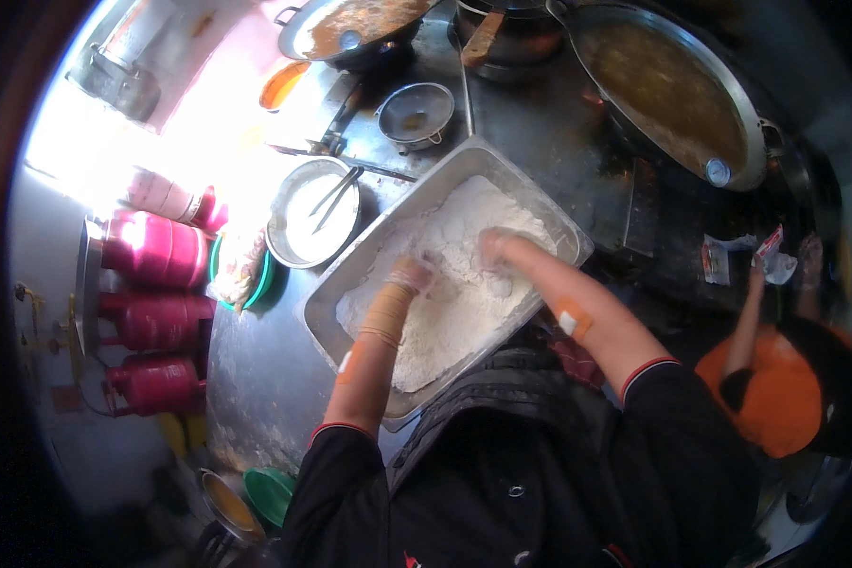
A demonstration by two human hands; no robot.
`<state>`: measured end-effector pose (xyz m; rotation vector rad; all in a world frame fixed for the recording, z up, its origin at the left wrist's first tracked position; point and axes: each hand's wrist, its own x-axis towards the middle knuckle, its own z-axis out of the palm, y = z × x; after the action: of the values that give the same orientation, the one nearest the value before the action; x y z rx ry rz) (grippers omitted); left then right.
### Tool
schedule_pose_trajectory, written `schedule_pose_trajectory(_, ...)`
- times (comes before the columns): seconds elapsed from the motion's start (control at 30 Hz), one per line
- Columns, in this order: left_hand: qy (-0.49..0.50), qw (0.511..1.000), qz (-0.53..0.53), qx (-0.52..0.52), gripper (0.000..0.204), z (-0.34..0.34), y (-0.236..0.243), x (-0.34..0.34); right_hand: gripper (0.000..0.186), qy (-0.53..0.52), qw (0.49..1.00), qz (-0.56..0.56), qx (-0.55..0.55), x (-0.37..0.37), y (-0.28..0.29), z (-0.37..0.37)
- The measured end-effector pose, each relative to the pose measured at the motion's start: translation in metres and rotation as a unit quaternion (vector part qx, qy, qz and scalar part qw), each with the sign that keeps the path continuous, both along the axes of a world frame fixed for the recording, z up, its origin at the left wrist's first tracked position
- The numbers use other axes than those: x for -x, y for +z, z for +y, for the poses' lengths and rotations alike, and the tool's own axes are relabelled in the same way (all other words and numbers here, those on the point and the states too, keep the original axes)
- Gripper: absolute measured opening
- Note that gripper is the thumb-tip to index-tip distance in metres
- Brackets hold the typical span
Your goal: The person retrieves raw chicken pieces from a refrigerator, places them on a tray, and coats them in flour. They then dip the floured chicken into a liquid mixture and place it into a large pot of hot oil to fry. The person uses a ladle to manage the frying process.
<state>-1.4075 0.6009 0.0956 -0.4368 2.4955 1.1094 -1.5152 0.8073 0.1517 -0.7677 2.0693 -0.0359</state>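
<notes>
A deep metal tray (pixel 417 379) of white flour sits in front of me. My left hand (pixel 415 276), in a thin see-through covering with tan wrapping round the wrist, is down in the flour at the middle, its fingers blurred. My right hand (pixel 497 251), similarly covered, is in the flour toward the right, by a flour-coated lump that I cannot make out; its fingers are smeared and partly hidden. Left of the tray stand a bowl of white mixture (pixel 298 227) with dark tongs and a green bowl (pixel 267 284) with pale pieces.
Large pans of oil (pixel 663 85) (pixel 346 24) and a metal strainer (pixel 415 115) stand beyond the tray. Pink gas cylinders (pixel 156 312) line the left. At right, another person (pixel 767 398) in orange and black holds a white-and-red packet (pixel 774 260). Bowls (pixel 267 492) sit lower left.
</notes>
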Motion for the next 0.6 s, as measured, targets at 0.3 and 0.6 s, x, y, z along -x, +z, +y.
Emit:
schedule_pose_trajectory(0.3, 0.054, 0.997, -0.013, -0.060, 0.057, 0.006, 0.017, -0.031, 0.051, -0.095, 0.980, 0.137, 0.110, -0.057, -0.033, -0.028)
schedule_pose_trajectory(0.6, 0.030, 0.994, 0.102, -0.013, 0.045, 0.025, 0.037, -0.058, 0.034, -0.248, 0.951, -0.015, 0.186, -0.032, -0.026, -0.006)
